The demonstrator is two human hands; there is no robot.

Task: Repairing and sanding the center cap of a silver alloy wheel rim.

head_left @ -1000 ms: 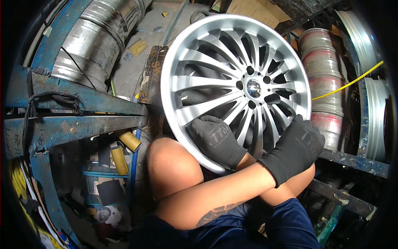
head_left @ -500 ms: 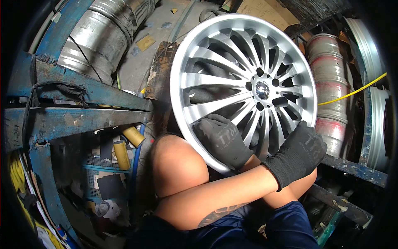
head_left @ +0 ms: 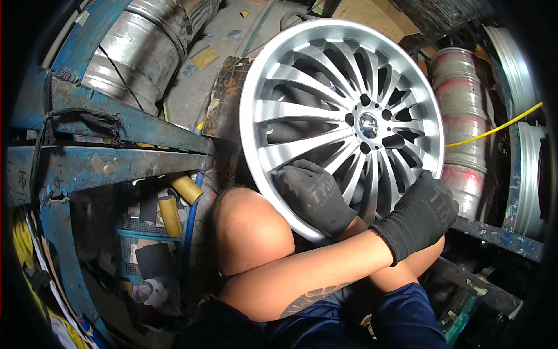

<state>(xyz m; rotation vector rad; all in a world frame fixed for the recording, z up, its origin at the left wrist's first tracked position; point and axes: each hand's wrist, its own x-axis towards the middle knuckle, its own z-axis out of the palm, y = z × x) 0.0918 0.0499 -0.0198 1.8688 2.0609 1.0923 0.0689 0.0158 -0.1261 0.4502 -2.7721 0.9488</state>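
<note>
Silver wheel [head_left: 308, 112], multi-spoke, face up toward the camera and a bit tilted, fills the area in front of the person; clock is read off the whole view, 12 at top, so the wheel runs from centre out to about 1. What carries it underneath is hidden. Arms crossed: left hand [head_left: 415, 212] ends up at 4, gloved, fingers curled in against the lower right rim; right hand [head_left: 317, 196], also gloved, at 5, fingers curled over the lower left rim and spoke roots. Both narrow, neither spread; fingertips hidden, so can't tell whether they grip the rim, something small, or just rest. Bare knee [head_left: 253, 230] just beside the rim at 7. Risks, my judgement: crossed forearms give poor leverage, so uneven pressure could make the wheel tip or turn; a gloved finger could get pinched in a spoke gap if it rolls. Losing knee support, if there is any, could let it slide. Swung toward 3, it could hit the red-banded barrels [head_left: 463, 131] or snag the yellow cord [head_left: 500, 128]; toward 9, the blue frame [head_left: 125, 166] could scratch the lip. Chrome centre cap [head_left: 368, 125] seems easily scuffed by grit.
</note>
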